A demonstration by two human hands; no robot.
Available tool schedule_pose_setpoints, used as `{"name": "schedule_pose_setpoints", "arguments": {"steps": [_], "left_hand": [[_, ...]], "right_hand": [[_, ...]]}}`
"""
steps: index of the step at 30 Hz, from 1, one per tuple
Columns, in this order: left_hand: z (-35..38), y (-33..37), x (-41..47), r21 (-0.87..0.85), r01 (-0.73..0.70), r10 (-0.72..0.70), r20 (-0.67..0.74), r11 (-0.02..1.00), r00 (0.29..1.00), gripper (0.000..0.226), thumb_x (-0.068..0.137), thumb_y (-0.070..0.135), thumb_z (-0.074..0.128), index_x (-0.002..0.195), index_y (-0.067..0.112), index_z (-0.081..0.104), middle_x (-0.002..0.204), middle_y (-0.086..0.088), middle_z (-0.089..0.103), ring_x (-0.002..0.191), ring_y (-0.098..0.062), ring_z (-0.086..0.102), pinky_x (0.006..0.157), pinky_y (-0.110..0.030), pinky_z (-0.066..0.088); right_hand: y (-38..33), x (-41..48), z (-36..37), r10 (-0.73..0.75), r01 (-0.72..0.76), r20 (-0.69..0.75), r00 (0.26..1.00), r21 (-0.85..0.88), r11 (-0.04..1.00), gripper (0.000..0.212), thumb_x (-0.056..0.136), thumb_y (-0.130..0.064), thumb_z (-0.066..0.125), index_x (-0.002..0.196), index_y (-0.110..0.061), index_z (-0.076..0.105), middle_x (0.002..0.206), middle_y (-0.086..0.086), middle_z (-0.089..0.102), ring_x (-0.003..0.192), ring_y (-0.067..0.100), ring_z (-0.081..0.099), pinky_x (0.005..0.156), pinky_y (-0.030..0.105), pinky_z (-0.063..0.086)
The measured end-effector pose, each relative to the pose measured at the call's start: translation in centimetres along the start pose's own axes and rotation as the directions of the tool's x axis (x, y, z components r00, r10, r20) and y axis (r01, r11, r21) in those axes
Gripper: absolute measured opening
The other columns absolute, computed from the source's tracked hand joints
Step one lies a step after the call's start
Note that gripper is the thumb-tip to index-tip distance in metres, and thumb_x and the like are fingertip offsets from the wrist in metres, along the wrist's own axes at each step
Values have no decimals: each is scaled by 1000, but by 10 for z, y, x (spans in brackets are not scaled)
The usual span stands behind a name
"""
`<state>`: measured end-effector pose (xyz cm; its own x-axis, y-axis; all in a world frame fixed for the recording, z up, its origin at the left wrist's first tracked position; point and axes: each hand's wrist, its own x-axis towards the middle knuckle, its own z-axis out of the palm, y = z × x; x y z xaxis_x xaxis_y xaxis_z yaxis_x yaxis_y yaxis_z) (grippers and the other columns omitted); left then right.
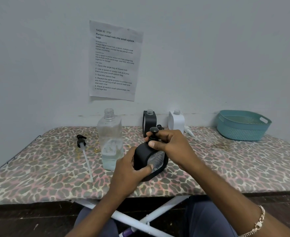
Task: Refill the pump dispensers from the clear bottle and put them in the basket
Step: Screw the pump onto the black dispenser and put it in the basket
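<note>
Black dispenser btwn both hands.

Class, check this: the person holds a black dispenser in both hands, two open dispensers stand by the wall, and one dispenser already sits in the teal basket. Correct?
Not quite. The head view shows the teal basket holding no dispenser. The rest is as you said.

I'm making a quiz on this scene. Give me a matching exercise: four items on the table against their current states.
Items:
1. basket
2. clear bottle
3. white dispenser
4. loose black pump

States:
A. lying flat at the left
B. uncapped, liquid low
C. empty, at the far right
D. standing by the wall, pump off

Pairs: 1-C, 2-B, 3-D, 4-A
</note>
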<state>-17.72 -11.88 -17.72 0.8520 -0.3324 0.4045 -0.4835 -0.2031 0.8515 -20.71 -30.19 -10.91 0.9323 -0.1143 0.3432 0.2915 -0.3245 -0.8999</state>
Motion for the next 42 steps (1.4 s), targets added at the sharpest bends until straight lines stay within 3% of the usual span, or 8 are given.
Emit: {"name": "schedule_pose_setpoints", "arguments": {"steps": [13,26,42], "left_hand": [[4,4,-3,83,-46,51,-59,995,997,47,71,51,74,114,34,64,83,7,74,73,-13,73,66,-40,58],[8,1,-6,180,-83,106,-122,980,987,45,70,53,72,104,25,63,71,5,67,64,-13,66,58,-37,53],[8,1,-7,190,-82,107,-124,978,986,48,72,58,70,105,24,62,67,5,63,59,-13,62,54,-35,50]], "right_hand": [[-5,-7,10,26,-20,-74,997,81,997,19,86,-4,80,99,-17,82,101,-6,81,100,8,76,99,36,58],[-7,-9,13,31,-24,-81,996,83,996,22,86,-4,81,100,-22,81,102,-6,81,100,9,76,100,40,58],[-6,-10,16,21,-12,-107,994,83,996,25,85,-3,82,95,-26,80,99,-6,81,99,9,76,99,43,59]]}}
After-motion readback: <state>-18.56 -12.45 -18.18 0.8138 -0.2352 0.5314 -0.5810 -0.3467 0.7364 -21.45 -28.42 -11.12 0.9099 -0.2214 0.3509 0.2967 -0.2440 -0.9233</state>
